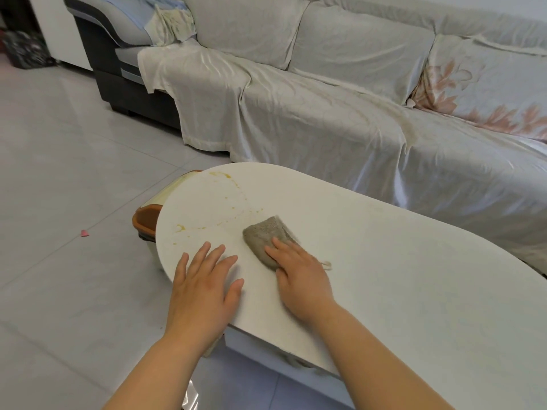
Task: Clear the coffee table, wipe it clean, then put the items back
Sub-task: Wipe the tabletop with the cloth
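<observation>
A: Starting nearest, what are the hands doing?

B: The left hand (204,279) is lying flat and spread wide on the counter (399,291), holding nothing, near the rounded end closest to the person. Just beside it, toward the sofa side, the right hand (299,273) is pressing flat on a grey cloth (265,236), fingers laid over its near half rather than clenching it.

A: So which step is this?

B: I'm judging it as the wiping step. The counter is carrying nothing but the cloth, so clearing looks done, and nothing is being put back yet.

A: And beyond the cloth?

B: Yellowish stains (228,184) are curving in an arc beyond the cloth, running out to the counter's far rounded edge, with more smears (179,228) off to the cloth's left. They're looking unwiped.

A: What is the next move calling for?

B: Probably pushing the cloth forward and leftward over those marks, with steady downward pressure while the left hand is bracing. Past the counter's end an orange-rimmed bin (145,217) is sitting on the floor; farther still, the covered sofa (296,113).
</observation>
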`<action>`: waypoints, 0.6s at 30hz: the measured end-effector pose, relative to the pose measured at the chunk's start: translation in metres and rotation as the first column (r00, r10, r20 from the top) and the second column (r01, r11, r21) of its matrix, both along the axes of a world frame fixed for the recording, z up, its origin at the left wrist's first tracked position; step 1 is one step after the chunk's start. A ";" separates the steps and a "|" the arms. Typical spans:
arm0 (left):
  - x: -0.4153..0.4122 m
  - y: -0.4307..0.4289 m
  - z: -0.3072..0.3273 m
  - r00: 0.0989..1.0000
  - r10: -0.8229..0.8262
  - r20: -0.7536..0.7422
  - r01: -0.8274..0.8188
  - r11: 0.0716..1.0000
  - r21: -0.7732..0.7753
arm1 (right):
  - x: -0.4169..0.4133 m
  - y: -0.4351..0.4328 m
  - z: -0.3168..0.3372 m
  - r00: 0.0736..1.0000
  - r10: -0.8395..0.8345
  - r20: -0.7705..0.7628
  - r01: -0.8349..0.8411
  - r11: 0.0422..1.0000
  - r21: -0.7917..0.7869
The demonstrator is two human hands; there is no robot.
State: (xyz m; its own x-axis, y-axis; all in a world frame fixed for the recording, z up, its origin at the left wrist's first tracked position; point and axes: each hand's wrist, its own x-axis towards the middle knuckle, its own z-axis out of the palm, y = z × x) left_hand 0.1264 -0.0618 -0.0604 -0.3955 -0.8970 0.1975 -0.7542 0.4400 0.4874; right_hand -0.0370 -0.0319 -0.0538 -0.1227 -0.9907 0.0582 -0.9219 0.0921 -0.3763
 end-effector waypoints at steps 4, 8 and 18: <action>0.014 -0.003 0.000 0.999 0.024 -0.032 -0.024 1.000 -0.006 | -0.043 0.012 0.008 0.992 -0.123 0.020 0.123 0.992 0.003; 0.042 -0.008 -0.003 0.998 0.069 0.006 -0.069 0.997 0.024 | -0.062 0.021 0.010 0.903 -0.430 0.005 0.430 0.903 0.029; 0.058 -0.002 -0.011 0.990 0.013 0.143 -0.029 0.994 0.108 | 0.036 -0.003 0.004 0.981 -0.195 -0.015 0.196 0.979 0.060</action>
State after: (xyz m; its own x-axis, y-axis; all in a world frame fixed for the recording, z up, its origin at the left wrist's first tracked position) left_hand 0.1848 -0.0638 -0.0719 -0.3930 -0.9186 0.0406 -0.8278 0.3727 0.4194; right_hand -0.0010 -0.0349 -0.0497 -0.3139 -0.9494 0.0006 -0.8872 0.2931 -0.3564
